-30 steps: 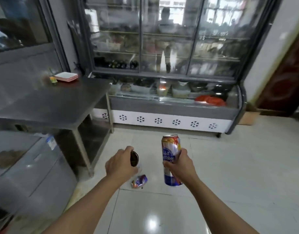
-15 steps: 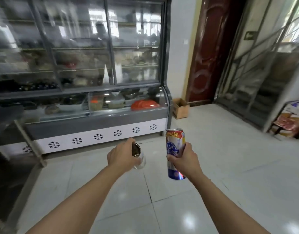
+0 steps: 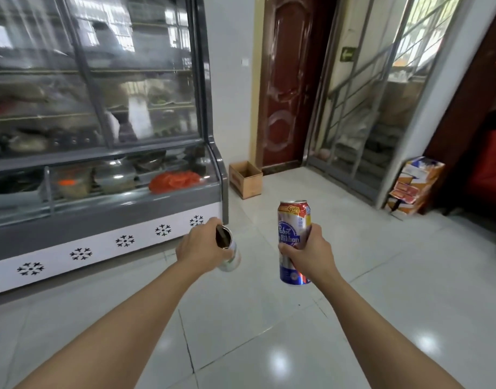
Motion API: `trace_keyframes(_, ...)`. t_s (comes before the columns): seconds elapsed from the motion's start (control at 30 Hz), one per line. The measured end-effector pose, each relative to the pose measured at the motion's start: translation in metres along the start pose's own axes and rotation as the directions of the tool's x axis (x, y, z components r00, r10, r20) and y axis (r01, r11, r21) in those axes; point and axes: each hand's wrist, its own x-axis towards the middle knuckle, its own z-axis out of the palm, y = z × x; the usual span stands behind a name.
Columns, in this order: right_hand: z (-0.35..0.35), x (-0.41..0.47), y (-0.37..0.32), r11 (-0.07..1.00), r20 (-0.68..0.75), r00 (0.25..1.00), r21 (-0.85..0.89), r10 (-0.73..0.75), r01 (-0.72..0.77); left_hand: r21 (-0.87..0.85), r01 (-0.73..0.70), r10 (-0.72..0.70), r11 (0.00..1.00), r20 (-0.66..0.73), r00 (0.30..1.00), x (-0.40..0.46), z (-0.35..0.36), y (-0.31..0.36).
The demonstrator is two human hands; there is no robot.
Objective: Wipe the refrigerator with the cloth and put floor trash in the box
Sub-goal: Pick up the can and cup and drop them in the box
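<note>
My right hand [image 3: 308,252] grips a tall red, white and blue beer can [image 3: 293,230], held upright over the tiled floor. My left hand [image 3: 203,245] is closed around a small open tin can [image 3: 229,252], tilted so its dark mouth faces me. An open cardboard box [image 3: 245,179] stands on the floor ahead, against the wall beside the right end of the glass-fronted display refrigerator [image 3: 101,130]. Both hands are well short of the box. No cloth is in sight.
A dark red door [image 3: 288,80] is behind the box. A metal-framed glass partition [image 3: 361,102] is to its right. A stack of printed cartons [image 3: 415,186] leans at the far right. White glossy tiles [image 3: 353,276] stretch between me and the box.
The view has swung right: the steel table and the wrapper on the floor have left the frame, and the cardboard box, door and partition have come in. Both hands keep their cans.
</note>
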Motion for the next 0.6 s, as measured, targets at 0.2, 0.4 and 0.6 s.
trace_keyframes(0.2, -0.023, 0.133, 0.013, 1.0, -0.032, 0.999, -0.004, 0.012, -0.012, -0.033, -0.034, 0.034, 0.999, 0.003, 0.999, 0.131, 0.043, 0.061)
trace_keyframes(0.4, -0.053, 0.251, 0.029, 0.999, -0.062, 0.997, 0.008, 0.052, -0.052, -0.038, -0.058, 0.059, 0.998, 0.02, 0.998, 0.24, 0.077, 0.124)
trace_keyframes(0.6, -0.072, 0.377, 0.049, 0.999, -0.033, 0.999, 0.019, 0.04, -0.039, -0.019, -0.08, 0.08, 0.997, -0.002, 0.997, 0.342, 0.119, 0.183)
